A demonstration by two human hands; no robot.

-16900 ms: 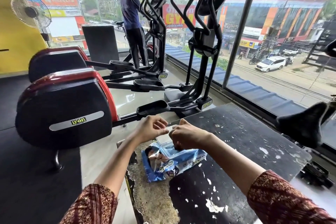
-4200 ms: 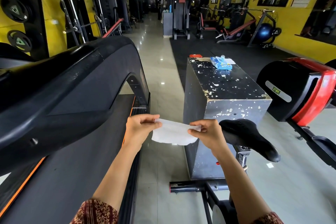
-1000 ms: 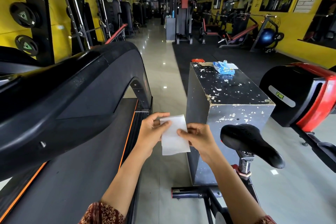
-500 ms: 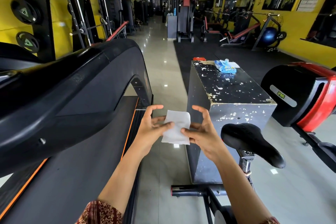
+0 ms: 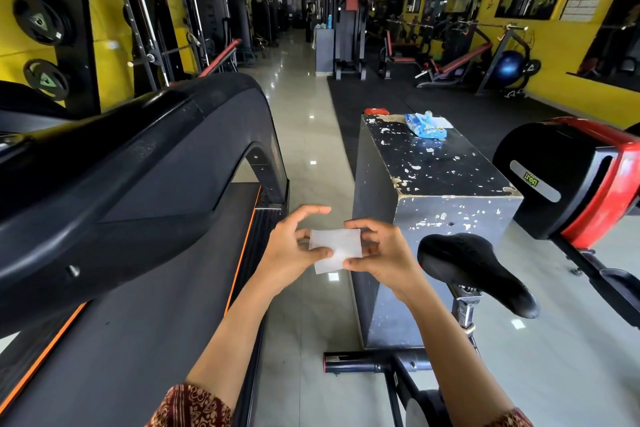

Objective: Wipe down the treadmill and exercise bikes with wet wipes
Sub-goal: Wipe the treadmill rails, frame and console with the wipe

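- The wet wipe (image 5: 336, 246) is white and folded to a small rectangle; it is in the air between the two hands, above the shiny tiled floor (image 5: 311, 135)
- The left hand (image 5: 294, 250) pinches the left side of the wipe: the thumb lies across its front, other fingers are behind it, and the index finger is lifted in a curve above
- The right hand (image 5: 384, 253) pinches the right side of the wipe, with the thumb at the lower edge and the curled fingers at the right edge
- Both forearms are bare, and a dark red patterned sleeve (image 5: 194, 406) shows at the bottom
- The treadmill (image 5: 138, 156) fills the left side, with a big black curved frame; its dark belt (image 5: 138, 322) has an orange line along the edge and is just beside the left arm
- The black saddle (image 5: 474, 270) of an exercise bike is just beside the right hand, on a chrome post (image 5: 464, 305)
- Behind the hands stands a black box (image 5: 433, 170) with much chipped paint
- A blue pack of wipes (image 5: 426, 125) lies on the far end of the box top, well apart from the hands
- At the right edge there is a machine with a black and red housing (image 5: 571, 184)
- Farther away I see weight plates (image 5: 41, 24) on the yellow left wall and a blue ball (image 5: 509, 68) at the right
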